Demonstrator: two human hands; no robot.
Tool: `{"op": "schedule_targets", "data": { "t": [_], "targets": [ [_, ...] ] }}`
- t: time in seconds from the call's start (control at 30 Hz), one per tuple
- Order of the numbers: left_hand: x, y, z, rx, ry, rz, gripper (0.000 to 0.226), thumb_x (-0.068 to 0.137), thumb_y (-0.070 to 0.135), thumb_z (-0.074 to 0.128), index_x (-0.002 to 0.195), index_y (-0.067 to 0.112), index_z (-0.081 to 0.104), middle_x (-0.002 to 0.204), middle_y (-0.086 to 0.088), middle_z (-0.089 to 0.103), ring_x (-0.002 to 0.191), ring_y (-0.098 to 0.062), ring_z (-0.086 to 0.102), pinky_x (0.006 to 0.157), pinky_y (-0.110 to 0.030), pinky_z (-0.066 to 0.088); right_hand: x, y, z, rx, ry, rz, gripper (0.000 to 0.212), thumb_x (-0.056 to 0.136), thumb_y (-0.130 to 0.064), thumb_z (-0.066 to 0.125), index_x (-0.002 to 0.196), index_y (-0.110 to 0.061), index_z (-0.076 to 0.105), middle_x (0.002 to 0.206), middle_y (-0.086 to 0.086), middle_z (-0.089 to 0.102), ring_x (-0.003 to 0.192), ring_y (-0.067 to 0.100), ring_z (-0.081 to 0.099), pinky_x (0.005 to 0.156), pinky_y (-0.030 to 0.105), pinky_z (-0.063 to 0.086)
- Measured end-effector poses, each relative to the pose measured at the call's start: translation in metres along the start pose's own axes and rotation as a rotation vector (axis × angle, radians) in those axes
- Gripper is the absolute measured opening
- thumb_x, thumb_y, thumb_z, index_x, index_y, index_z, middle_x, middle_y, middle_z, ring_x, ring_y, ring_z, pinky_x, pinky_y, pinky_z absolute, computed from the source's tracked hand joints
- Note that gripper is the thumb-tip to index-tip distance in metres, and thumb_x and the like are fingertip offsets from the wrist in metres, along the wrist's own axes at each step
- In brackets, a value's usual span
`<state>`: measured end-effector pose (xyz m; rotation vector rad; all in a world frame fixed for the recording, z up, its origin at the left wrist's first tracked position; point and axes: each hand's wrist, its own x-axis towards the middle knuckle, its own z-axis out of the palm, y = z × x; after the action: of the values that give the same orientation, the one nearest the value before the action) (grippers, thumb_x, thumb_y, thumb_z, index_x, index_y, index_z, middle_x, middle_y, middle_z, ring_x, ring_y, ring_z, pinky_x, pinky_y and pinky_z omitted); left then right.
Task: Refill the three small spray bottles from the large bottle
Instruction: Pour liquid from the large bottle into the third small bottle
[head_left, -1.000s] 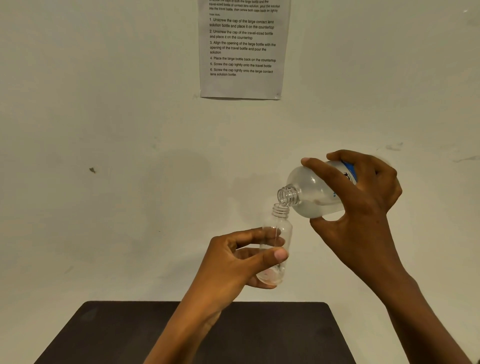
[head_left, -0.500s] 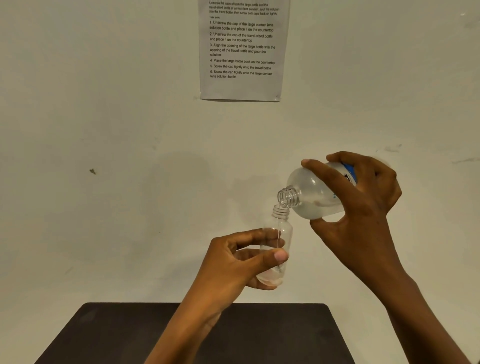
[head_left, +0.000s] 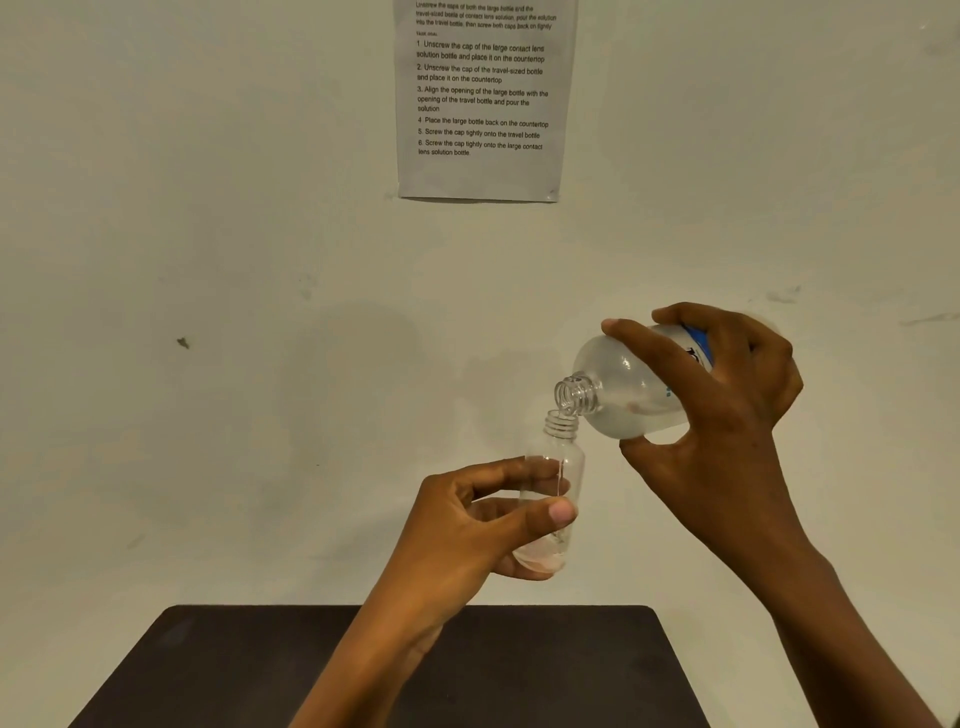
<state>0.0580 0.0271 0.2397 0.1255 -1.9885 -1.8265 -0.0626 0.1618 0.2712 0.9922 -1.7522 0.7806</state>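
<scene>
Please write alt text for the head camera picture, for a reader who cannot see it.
The right hand tilts an uncapped large bottle, its mouth just over the open neck of a small clear bottle that the left hand holds nearly upright above a dark table. A printed instruction sheet hangs on the pale wall behind.

The left hand (head_left: 467, 535) and the right hand (head_left: 727, 415), gripping the large bottle (head_left: 623, 400), sit a shade lower in view. Liquid pooled in the small bottle (head_left: 563, 452), beneath the left thumb, looks barely deeper.
</scene>
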Motion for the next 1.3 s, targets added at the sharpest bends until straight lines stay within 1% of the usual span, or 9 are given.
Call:
{"op": "schedule_targets", "data": {
  "t": [0.13, 0.27, 0.4, 0.57, 0.7, 0.83, 0.97, 1.07, 1.3],
  "targets": [
    [0.0009, -0.0008, 0.0002, -0.003, 0.001, 0.003, 0.036, 0.054, 0.035, 0.070, 0.090, 0.030, 0.070, 0.104, 0.007, 0.070, 0.094, -0.016, 0.068, 0.068, -0.035, 0.060, 0.0002, -0.0002, 0.0004, 0.000, 0.002, 0.000, 0.072, 0.060, -0.019, 0.068, 0.125, -0.037, 0.044, 0.127, 0.001, 0.037, 0.121, 0.026, 0.025, 0.097, 0.041, 0.023],
    [0.0009, -0.0013, 0.0001, -0.014, -0.003, 0.009, 0.034, 0.053, 0.035, 0.070, 0.087, 0.033, 0.069, 0.095, 0.012, 0.072, 0.090, -0.007, 0.068, 0.064, -0.032, 0.060, 0.0002, 0.0000, 0.0006, 0.003, 0.002, -0.003, 0.072, 0.060, -0.019, 0.069, 0.125, -0.038, 0.043, 0.126, -0.001, 0.035, 0.121, 0.025, 0.024, 0.097, 0.041, 0.023],
    [0.0005, -0.0014, 0.0007, -0.003, 0.002, 0.008, 0.037, 0.054, 0.034, 0.070, 0.091, 0.030, 0.069, 0.097, 0.010, 0.072, 0.092, -0.009, 0.068, 0.068, -0.035, 0.060, -0.0007, 0.0016, 0.0003, 0.004, -0.005, -0.005, 0.076, 0.059, -0.015, 0.073, 0.126, -0.037, 0.043, 0.127, 0.001, 0.036, 0.121, 0.026, 0.025, 0.097, 0.042, 0.023],
    [0.0006, -0.0014, 0.0001, -0.002, -0.002, 0.006, 0.039, 0.055, 0.034, 0.070, 0.093, 0.029, 0.069, 0.099, 0.011, 0.071, 0.092, -0.009, 0.067, 0.069, -0.036, 0.060, 0.0001, 0.0000, 0.0007, 0.006, 0.001, -0.005, 0.072, 0.060, -0.018, 0.068, 0.125, -0.037, 0.043, 0.126, -0.001, 0.035, 0.121, 0.025, 0.024, 0.096, 0.041, 0.024],
    [0.0010, -0.0021, -0.0005, -0.009, -0.004, 0.005, 0.036, 0.053, 0.035, 0.070, 0.089, 0.032, 0.069, 0.098, 0.012, 0.071, 0.090, -0.005, 0.067, 0.066, -0.032, 0.060, 0.0001, 0.0002, -0.0004, 0.010, -0.009, -0.009, 0.075, 0.059, -0.013, 0.073, 0.125, -0.036, 0.045, 0.126, 0.002, 0.038, 0.121, 0.026, 0.025, 0.096, 0.042, 0.024],
    [0.0013, -0.0029, -0.0011, -0.012, 0.002, 0.000, 0.035, 0.053, 0.035, 0.071, 0.088, 0.031, 0.070, 0.100, 0.010, 0.071, 0.090, -0.008, 0.068, 0.066, -0.033, 0.060, 0.0003, 0.0002, 0.0000, 0.003, -0.012, -0.011, 0.080, 0.057, -0.009, 0.078, 0.125, -0.034, 0.046, 0.126, 0.003, 0.039, 0.121, 0.027, 0.025, 0.096, 0.044, 0.025],
    [0.0007, -0.0017, -0.0012, -0.009, -0.004, 0.003, 0.038, 0.054, 0.034, 0.071, 0.092, 0.028, 0.070, 0.101, 0.008, 0.072, 0.090, -0.011, 0.069, 0.067, -0.036, 0.060, 0.0007, -0.0003, -0.0001, 0.002, 0.001, -0.022, 0.073, 0.059, -0.013, 0.072, 0.125, -0.033, 0.048, 0.125, 0.002, 0.038, 0.120, 0.027, 0.025, 0.096, 0.040, 0.022],
    [0.0006, -0.0016, -0.0014, -0.003, -0.005, 0.001, 0.041, 0.055, 0.033, 0.071, 0.095, 0.026, 0.070, 0.100, 0.008, 0.072, 0.091, -0.011, 0.068, 0.069, -0.038, 0.060, 0.0009, 0.0002, 0.0000, 0.002, -0.013, -0.013, 0.080, 0.058, -0.008, 0.079, 0.125, -0.034, 0.045, 0.126, 0.001, 0.036, 0.121, 0.027, 0.024, 0.097, 0.040, 0.021],
    [0.0008, -0.0030, -0.0028, -0.004, 0.000, 0.000, 0.038, 0.055, 0.033, 0.071, 0.093, 0.027, 0.070, 0.097, 0.010, 0.072, 0.091, -0.011, 0.068, 0.069, -0.038, 0.060, 0.0014, -0.0004, 0.0003, 0.004, -0.021, -0.014, 0.080, 0.059, -0.009, 0.078, 0.126, -0.036, 0.044, 0.126, 0.000, 0.035, 0.122, 0.027, 0.024, 0.097, 0.039, 0.020]
  ]
}}
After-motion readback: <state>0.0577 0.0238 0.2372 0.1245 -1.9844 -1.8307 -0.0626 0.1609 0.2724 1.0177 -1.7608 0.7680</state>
